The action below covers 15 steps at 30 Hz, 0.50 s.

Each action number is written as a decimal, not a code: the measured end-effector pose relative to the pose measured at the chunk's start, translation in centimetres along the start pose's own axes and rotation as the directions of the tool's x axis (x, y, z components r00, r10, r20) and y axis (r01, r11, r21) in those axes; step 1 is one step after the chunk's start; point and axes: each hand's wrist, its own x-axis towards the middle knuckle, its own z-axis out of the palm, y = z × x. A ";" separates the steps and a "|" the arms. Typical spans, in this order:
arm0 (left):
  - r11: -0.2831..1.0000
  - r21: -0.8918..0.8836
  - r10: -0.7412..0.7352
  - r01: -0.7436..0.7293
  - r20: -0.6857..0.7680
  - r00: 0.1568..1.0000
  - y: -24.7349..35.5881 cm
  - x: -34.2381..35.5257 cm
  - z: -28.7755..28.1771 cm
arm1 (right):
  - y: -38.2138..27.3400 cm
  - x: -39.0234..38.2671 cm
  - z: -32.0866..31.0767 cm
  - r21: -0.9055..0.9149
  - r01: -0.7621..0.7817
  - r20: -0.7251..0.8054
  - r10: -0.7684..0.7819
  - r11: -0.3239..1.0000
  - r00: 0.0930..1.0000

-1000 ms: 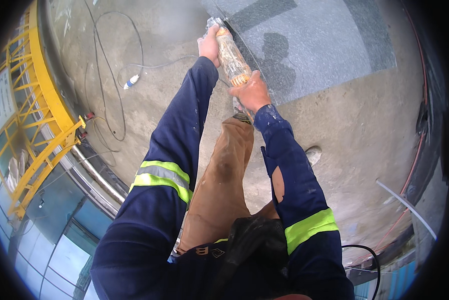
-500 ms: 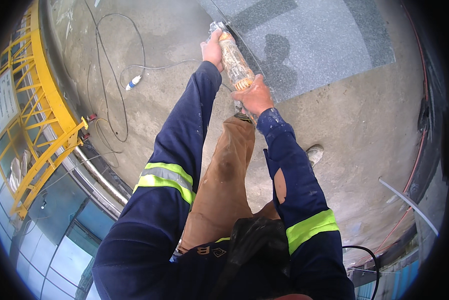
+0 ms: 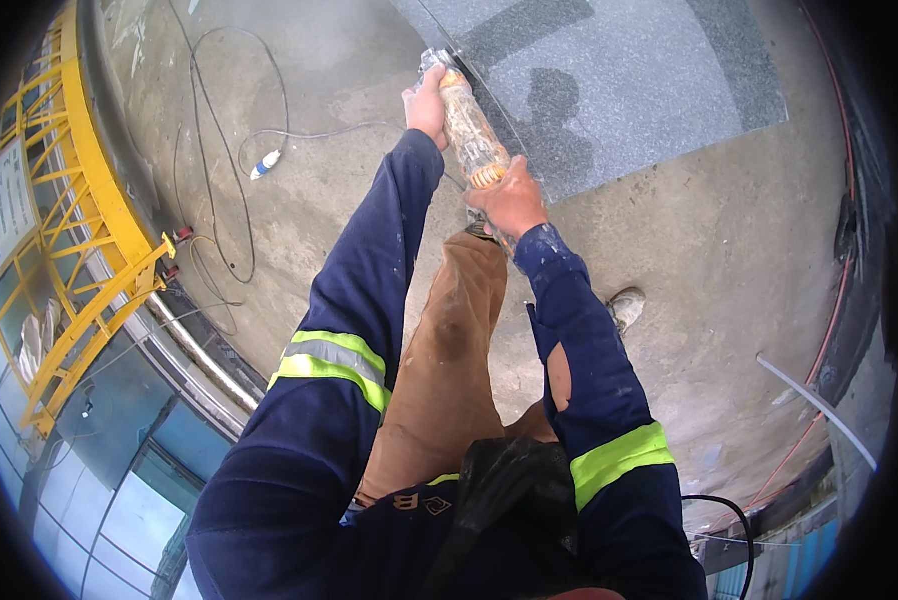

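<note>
Both my hands are on a dusty angle grinder [image 3: 472, 130] with a worn, orange-and-grey body. My left hand [image 3: 426, 107] wraps round its far end, thumb on top near the metal head. My right hand [image 3: 512, 199] grips the near end, just behind the orange vented ring. The grinder's head rests along a straight dark line at the left part of a grey speckled stone slab [image 3: 659, 90]. Its disc is hidden from view. Pale dust hangs around the far end of the tool.
A loose cable [image 3: 287, 95] and a white-and-blue plug [image 3: 266, 165] lie on the concrete floor [image 3: 349, 190] at left. Beyond them stands a yellow metal frame [image 3: 104, 190]. My shoe [image 3: 626, 309] is right of centre. A pale tube [image 3: 819, 405] and red cable [image 3: 837, 330] run at the right.
The grinder and both hands have shifted very slightly toward me along the dark line. My grip is the same.
</note>
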 end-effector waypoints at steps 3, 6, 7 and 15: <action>1.000 -0.001 -0.002 0.002 0.003 1.000 0.1 0.0 0.1 | -0.3 -0.1 0.0 -0.029 -0.005 -0.020 0.005 1.000 1.000; 1.000 0.008 -0.003 0.003 0.009 1.000 0.4 0.4 0.1 | -0.7 0.0 0.1 -0.009 -0.028 0.012 0.028 1.000 1.000; 1.000 0.014 -0.003 0.003 -0.001 1.000 0.5 0.5 0.2 | -0.9 0.1 0.1 0.000 -0.032 0.025 0.032 0.999 0.999; 0.994 0.112 0.027 -0.017 -0.085 0.996 1.3 1.5 1.2 | -1.1 2.3 0.2 -0.031 0.016 0.038 -0.015 0.999 0.999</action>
